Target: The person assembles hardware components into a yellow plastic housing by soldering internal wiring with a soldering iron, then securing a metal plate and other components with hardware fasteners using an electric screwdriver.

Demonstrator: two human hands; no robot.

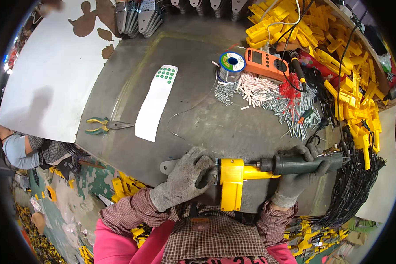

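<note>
Both hands wear grey gloves. My right hand [297, 176] is wrapped around a dark electric screwdriver [306, 164], which lies level with its bit pointing left into a yellow plastic housing [232, 185]. At the housing's left side, my left hand [187, 178] is closed, thumb and fingers curled together over a grey metal plate [167, 166]. The plate's rounded end with a hole sticks out left of the glove; the rest is hidden. The fingertips are against the housing's left edge, where a screw cannot be made out.
Ahead on the grey table [198, 119] lie pliers [110, 126], a sticker strip [156, 105], a solder spool [231, 67], an orange meter [266, 64] and loose screws [297, 114]. Yellow housings [352, 88] and black cables [354, 189] crowd the right. Another person [26, 149] sits far left.
</note>
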